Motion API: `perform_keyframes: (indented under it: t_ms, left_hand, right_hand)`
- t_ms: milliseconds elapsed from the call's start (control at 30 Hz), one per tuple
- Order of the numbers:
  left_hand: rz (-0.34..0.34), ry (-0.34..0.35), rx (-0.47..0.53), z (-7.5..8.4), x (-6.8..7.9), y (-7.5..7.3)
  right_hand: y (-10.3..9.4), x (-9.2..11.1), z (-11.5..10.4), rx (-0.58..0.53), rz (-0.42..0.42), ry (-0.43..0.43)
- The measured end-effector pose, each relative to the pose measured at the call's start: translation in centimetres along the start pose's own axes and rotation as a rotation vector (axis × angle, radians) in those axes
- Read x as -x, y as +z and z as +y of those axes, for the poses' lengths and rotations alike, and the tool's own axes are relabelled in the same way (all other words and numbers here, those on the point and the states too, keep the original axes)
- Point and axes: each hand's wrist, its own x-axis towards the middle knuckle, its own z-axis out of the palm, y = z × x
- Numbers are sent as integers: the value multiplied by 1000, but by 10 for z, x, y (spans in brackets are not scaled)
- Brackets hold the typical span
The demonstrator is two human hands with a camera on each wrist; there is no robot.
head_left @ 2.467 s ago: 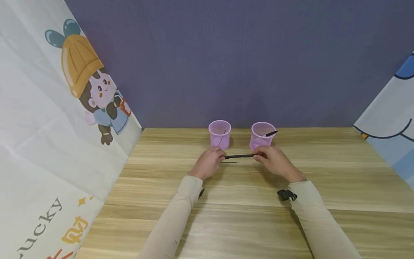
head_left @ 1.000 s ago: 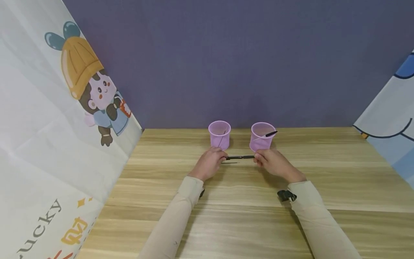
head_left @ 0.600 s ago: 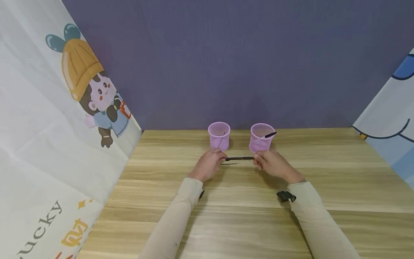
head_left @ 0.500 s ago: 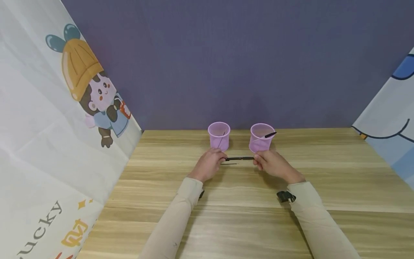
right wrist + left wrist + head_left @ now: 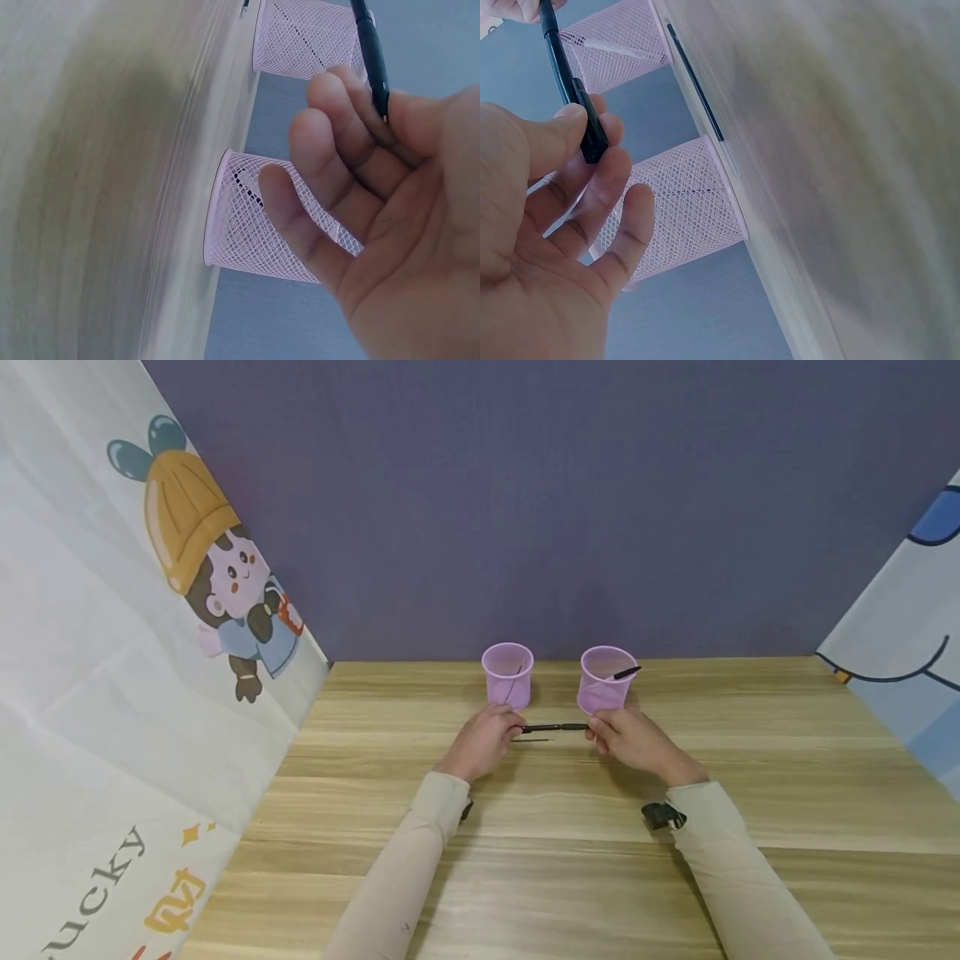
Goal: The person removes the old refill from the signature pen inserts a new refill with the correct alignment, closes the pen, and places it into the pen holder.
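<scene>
A black pen (image 5: 555, 727) is held level above the table between both hands. My left hand (image 5: 483, 743) pinches its clip end between thumb and fingers, plain in the left wrist view. At the other end, my right hand (image 5: 637, 745) pinches the pen barrel (image 5: 371, 56) near a small metallic point. Beneath the pen, a thin dark pen refill (image 5: 694, 82) with a clear end lies on the tabletop. Behind the left hand stands a pink mesh cup (image 5: 498, 685) with a thin dark stick in it. A second pink mesh cup (image 5: 597, 693) stands behind the right hand.
A pen with a black end (image 5: 627, 672) leans out over the right cup's rim. The wooden table (image 5: 555, 877) ends at a dark upright panel (image 5: 555, 527) behind the cups. A printed white sheet (image 5: 90, 693) borders the left side.
The right hand's fingers have curled in more around their pen end, and that hand has shifted slightly. The left hand keeps its hold. Cups and refill stay put; the head view tilts a little.
</scene>
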Motion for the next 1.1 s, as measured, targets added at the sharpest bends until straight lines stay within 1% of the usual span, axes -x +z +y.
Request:
perform_keyframes:
  t_ms: [300,533,833,1100]
  left_hand:
    - [0,2,10,0,0,0]
    - [1,-10,22,-1,0,1]
    - [6,-20,31,-1,-1,1]
    - [3,-22,38,-1,-1,1]
  right_hand:
    - [-2,0,4,-12,13,-32]
    - [-6,1,6,-18,20,-2]
    - [-9,2,5,-33,35,-34]
    - [-10,2,3,-10,54,-56]
